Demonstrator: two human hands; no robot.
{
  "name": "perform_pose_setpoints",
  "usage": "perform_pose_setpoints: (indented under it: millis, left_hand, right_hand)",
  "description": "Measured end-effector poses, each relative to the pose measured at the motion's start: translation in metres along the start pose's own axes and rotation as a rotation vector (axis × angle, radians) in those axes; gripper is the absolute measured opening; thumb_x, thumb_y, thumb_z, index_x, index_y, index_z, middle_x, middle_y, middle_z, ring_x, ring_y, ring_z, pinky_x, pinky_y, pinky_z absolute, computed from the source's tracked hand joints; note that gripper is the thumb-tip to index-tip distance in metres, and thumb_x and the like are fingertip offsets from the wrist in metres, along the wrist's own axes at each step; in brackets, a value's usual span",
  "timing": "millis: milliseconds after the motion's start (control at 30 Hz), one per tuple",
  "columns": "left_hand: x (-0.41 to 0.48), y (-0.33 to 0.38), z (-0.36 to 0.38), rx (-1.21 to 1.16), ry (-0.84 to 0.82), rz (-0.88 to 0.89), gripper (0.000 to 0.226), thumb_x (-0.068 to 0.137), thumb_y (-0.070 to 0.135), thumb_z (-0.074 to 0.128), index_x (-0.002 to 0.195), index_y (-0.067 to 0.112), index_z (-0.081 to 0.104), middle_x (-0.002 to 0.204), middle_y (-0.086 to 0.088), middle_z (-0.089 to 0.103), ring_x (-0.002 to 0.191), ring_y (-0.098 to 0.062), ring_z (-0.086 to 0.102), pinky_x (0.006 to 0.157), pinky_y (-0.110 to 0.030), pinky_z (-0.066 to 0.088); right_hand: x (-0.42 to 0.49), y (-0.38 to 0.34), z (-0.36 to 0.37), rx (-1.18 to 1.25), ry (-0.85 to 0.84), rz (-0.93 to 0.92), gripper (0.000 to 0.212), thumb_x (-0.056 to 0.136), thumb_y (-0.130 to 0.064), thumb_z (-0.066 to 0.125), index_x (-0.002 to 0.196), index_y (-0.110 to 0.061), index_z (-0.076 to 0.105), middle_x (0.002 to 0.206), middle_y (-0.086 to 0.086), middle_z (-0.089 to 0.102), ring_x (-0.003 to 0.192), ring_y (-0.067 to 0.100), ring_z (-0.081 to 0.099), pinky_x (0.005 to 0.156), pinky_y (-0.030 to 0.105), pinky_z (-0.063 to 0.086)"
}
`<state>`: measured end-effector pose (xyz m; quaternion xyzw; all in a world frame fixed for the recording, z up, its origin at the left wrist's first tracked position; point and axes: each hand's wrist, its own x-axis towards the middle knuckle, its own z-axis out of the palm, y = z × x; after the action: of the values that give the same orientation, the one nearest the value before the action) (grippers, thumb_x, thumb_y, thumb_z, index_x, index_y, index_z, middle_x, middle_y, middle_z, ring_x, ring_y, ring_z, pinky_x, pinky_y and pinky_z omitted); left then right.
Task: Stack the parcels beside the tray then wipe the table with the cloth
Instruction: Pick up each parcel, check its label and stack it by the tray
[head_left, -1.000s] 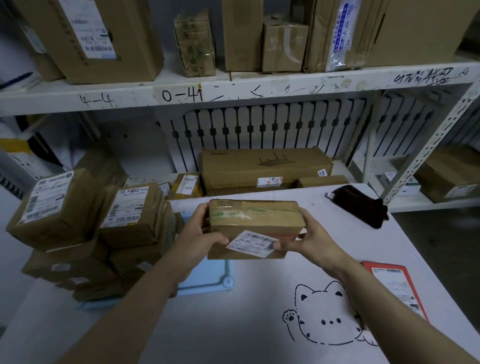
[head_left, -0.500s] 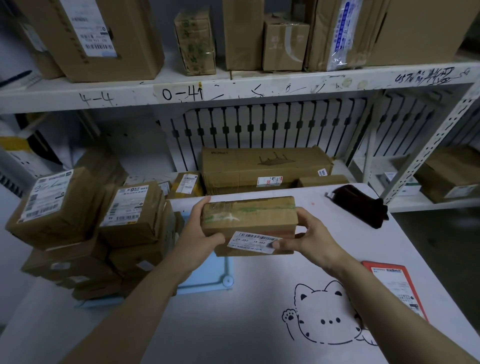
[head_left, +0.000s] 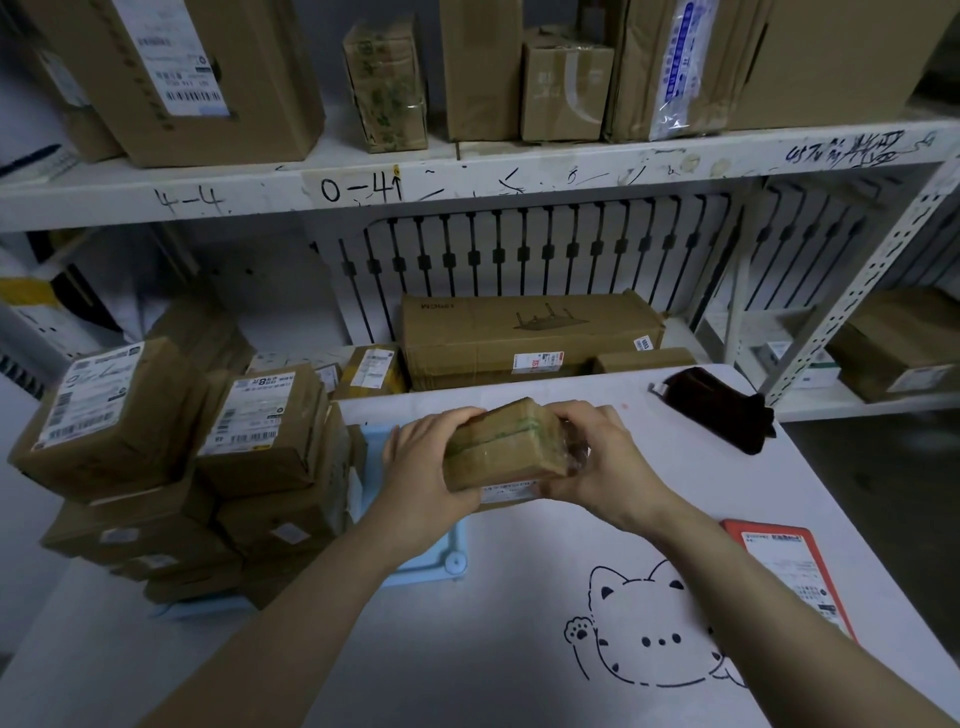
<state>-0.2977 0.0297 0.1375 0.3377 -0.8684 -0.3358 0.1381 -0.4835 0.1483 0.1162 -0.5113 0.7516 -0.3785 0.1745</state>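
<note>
Head view: at frame centre, the left hand (head_left: 426, 467) and right hand (head_left: 602, 462) grip a taped parcel (head_left: 506, 447) above the white table (head_left: 519, 649), right of the parcel stack (head_left: 208, 467).

A single wide-angle camera on the person's head looks forward and down, close above the near side of the table (head_left: 467, 675), facing the shelf (head_left: 519, 176) that stands just behind it.
</note>
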Motion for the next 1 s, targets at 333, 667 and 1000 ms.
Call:
perform_pose_setpoints:
  millis: [333,667,1000]
  left_hand:
    - [-0.005,-0.019,-0.011,-0.666,-0.127,-0.217,0.078,0.073,-0.01,0.076,0.128,0.036,0.046,0.131,0.004,0.058,0.12,-0.017,0.057,0.088,-0.033,0.058]
    - [-0.006,-0.024,-0.005,-0.853,-0.128,-0.301,0.075,0.073,-0.021,0.064,0.129,0.025,0.049,0.118,-0.001,0.069,0.108,-0.017,0.066,0.077,-0.024,0.057]
    - [-0.006,-0.025,-0.006,-0.905,-0.138,-0.383,0.072,0.059,0.007,0.071,0.128,0.023,0.055,0.118,-0.005,0.07,0.111,-0.027,0.065,0.088,-0.039,0.053]
  right_hand:
    - [-0.005,0.011,-0.007,0.201,-0.07,0.182,0.104,0.065,-0.031,0.093,0.148,-0.037,0.029,0.139,-0.006,0.048,0.129,0.013,0.042,0.103,0.025,0.038]
    - [-0.006,0.0,-0.008,0.371,-0.136,0.188,0.064,0.07,-0.017,0.09,0.124,-0.03,0.058,0.116,-0.011,0.069,0.111,0.011,0.061,0.088,0.028,0.048]
    - [-0.007,-0.01,-0.015,0.458,-0.149,0.223,0.048,0.074,-0.025,0.088,0.116,-0.031,0.065,0.111,-0.001,0.069,0.1,0.023,0.065,0.088,0.038,0.058]
